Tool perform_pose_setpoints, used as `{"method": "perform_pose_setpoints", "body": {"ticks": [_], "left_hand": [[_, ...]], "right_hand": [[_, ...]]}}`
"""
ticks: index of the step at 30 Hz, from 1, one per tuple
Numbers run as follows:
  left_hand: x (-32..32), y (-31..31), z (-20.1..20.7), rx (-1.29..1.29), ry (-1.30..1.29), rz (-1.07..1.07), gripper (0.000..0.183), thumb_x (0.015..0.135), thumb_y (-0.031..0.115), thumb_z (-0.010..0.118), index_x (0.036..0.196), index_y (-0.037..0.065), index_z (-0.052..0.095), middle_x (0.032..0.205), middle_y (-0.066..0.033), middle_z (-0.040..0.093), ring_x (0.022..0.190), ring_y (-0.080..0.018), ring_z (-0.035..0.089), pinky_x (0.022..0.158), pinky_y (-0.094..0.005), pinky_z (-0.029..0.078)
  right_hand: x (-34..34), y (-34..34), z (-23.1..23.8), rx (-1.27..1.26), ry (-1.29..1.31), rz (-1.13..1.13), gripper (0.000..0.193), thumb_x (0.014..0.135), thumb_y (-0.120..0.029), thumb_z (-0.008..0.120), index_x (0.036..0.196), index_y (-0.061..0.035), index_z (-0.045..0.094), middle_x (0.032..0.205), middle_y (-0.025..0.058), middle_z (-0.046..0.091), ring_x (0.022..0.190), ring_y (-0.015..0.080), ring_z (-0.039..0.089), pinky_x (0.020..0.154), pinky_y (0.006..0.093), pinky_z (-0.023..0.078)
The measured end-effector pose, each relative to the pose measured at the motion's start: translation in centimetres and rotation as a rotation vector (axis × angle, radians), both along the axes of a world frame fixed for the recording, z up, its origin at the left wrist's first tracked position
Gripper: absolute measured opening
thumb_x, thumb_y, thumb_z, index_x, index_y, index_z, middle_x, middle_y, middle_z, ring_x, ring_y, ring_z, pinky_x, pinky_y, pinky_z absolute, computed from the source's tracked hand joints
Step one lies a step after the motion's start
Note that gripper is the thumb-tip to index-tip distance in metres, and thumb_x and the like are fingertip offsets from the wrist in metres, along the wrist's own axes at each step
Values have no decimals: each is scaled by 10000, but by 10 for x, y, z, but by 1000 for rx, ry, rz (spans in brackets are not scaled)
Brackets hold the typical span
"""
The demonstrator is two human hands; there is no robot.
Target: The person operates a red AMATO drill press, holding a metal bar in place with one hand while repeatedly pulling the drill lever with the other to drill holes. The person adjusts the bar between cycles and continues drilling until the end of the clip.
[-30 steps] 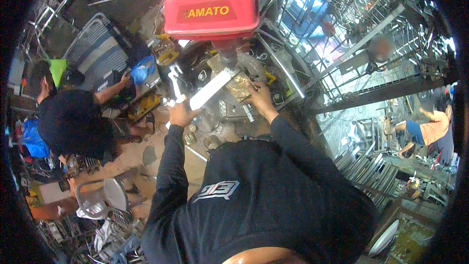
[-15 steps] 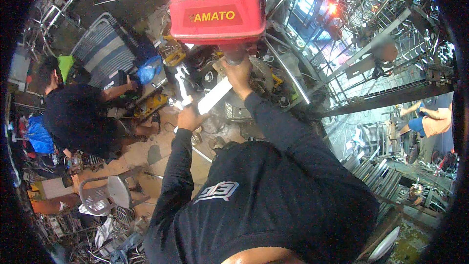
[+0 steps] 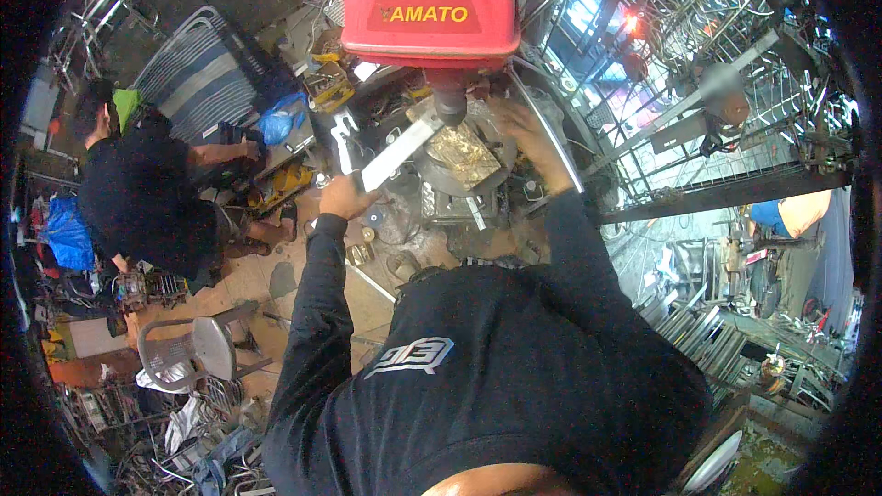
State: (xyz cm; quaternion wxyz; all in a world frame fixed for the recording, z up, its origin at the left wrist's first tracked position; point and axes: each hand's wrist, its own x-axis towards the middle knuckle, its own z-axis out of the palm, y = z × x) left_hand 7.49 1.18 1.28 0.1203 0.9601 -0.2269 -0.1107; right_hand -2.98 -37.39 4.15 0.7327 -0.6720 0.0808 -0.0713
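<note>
A red drill press (image 3: 430,32) stands in front of me, its dark chuck (image 3: 450,107) hanging below the housing. My left hand (image 3: 344,197) is closed round the near end of a pale, flat-sided metal bar (image 3: 397,154). The bar slants up to the right, and its far end lies beside the chuck. Under the chuck, a worn yellowish block (image 3: 467,154) sits on the round drill table. My right hand (image 3: 531,134) is to the right of the table, off the bar. Its fingers are dim and smeared, so their grip is unclear.
A co-worker in black (image 3: 147,193) bends over at the left, near a blue plastic bag (image 3: 283,119). A grey chair (image 3: 213,347) stands at lower left. A long metal rod (image 3: 548,124) slants past my right hand. Metal frames and tubes (image 3: 707,335) crowd the right side.
My right hand has let go of the bar's far end near the chuck and moved right. My left hand still holds the bar. The view has shifted slightly.
</note>
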Motion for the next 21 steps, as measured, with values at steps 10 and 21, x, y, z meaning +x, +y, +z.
{"method": "perform_pose_setpoints", "body": {"ticks": [10,21], "left_hand": [[-27,-3,-25,-58,-37,-30,656,763,565,752,1165,52,671,937,-232,721,859,-408,707,781,-504,557],[-33,-6,-33,-101,55,76,656,708,498,796,1178,53,688,1065,-225,712,963,-377,702,848,-471,555]], "right_hand": [[28,-52,183,-41,-863,-373,552,1063,-473,380,1397,-43,473,1361,192,549,1288,332,536,1099,482,397],[-9,10,179,109,-1016,-91,611,1061,-494,257,865,-27,599,776,173,597,798,317,577,857,489,470]]}}
